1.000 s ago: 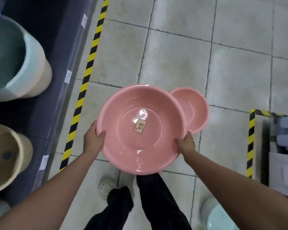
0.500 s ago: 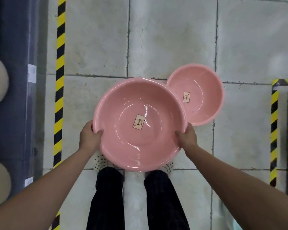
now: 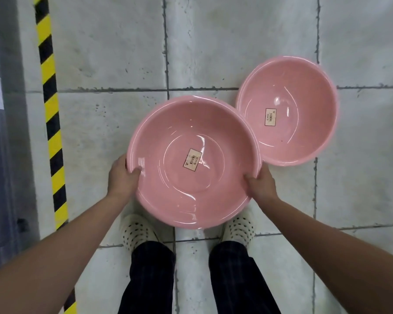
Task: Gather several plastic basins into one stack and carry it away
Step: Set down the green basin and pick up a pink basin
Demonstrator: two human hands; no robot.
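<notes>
Nearest, above the person's feet [image 3: 137,232], the left hand [image 3: 123,177] and right hand [image 3: 262,184] each grip the rim of the large pink basin [image 3: 179,196], thumbs inside, apparently holding it clear of the floor [image 3: 111,53]. Just beyond on the right, a smaller pink basin [image 3: 304,123] sits alone. The two aren't nested yet, and the carrying is still to do.

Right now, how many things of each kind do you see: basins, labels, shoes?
Pink basins: 2 (held basin, floor basin)
Labels: 2 (held basin's label, floor basin's label)
Spotted shoes: 2 (left shoe, right shoe)
Total: 6
</notes>
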